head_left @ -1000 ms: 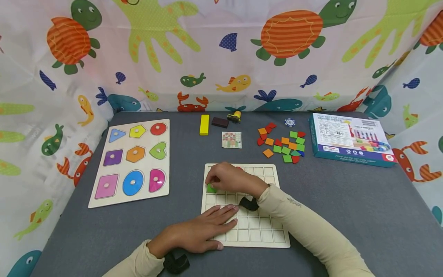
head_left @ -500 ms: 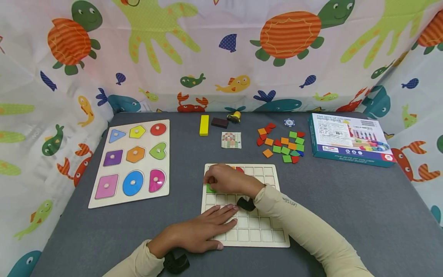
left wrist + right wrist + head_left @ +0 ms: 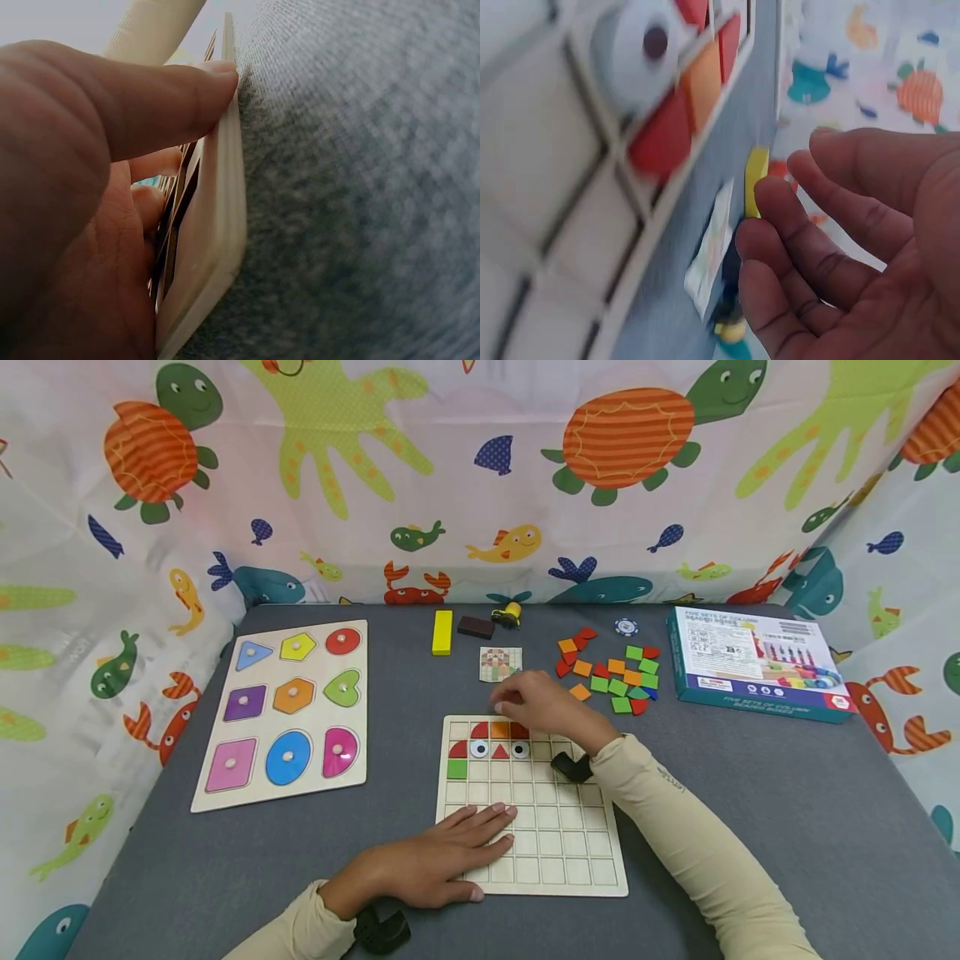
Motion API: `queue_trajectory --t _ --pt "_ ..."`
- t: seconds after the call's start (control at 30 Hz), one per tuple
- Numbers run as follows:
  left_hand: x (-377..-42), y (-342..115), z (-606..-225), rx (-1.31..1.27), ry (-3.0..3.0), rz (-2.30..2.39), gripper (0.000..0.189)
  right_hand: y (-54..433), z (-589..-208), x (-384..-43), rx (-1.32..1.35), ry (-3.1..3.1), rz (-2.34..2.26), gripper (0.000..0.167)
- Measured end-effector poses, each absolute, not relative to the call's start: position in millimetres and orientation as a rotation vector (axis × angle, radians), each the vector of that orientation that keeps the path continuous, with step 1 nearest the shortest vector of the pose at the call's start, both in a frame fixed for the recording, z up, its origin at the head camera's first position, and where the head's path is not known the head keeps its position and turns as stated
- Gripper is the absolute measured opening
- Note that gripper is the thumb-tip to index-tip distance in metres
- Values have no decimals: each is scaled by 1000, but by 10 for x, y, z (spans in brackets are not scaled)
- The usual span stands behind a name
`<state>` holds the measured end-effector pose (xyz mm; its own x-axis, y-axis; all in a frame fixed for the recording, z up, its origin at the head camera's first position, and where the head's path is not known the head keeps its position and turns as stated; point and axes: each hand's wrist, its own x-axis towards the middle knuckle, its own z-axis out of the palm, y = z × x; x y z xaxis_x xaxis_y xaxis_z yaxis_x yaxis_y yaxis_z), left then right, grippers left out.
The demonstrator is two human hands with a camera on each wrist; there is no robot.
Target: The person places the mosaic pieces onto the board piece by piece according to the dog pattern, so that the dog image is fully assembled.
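My left hand [image 3: 435, 864] lies flat on the lower left of a wooden grid board [image 3: 570, 843], fingers spread. In the left wrist view its thumb [image 3: 180, 105] rests at the board's edge. My right hand [image 3: 551, 706] is over the board's far edge, just below a small picture card [image 3: 500, 662]; its fingers are loosely bent and hold nothing in the right wrist view. Set in the grid's upper left are a green square tile [image 3: 457, 769], an orange tile [image 3: 498, 731], red pieces [image 3: 458, 750] and two eye tiles [image 3: 478, 749]. My right hand partly covers the top row.
Loose green, orange, red and blue tiles [image 3: 617, 686] lie right of the card. A shape puzzle [image 3: 315, 760] is at left and a beaded-boxes box [image 3: 765, 664] at back right. Behind the card are a yellow block [image 3: 442, 632], a dark block [image 3: 476, 626] and a small bee figure [image 3: 509, 613].
My right hand has left the green tile at the grid's left side and moved up and right, uncovering the eye tiles and red pieces. My left hand stays put.
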<state>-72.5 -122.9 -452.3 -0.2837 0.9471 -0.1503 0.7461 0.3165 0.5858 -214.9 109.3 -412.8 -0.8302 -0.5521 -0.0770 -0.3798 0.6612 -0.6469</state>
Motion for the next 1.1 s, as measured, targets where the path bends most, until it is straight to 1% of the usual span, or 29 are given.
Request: queue_trajectory --t 0.23,0.47,0.57,0.83,1.1 --pt "-723 -1234 -4517 1496 2120 566 68 1418 -4110 -2294 -539 2692 -969 22" --pt "-715 -1239 -4503 1516 2130 572 67 1687 -4165 -2401 -262 2788 -895 26" --pt "-717 -1238 -4508 1525 2130 573 67 1797 -4183 -2452 -183 2813 -883 27" --pt "-715 -1232 -4529 1507 2116 574 68 1912 -4236 -2545 -117 2797 -916 28" --pt "-719 -1231 -4526 1486 2103 591 68 1744 -4261 -2676 -77 2820 -825 26"
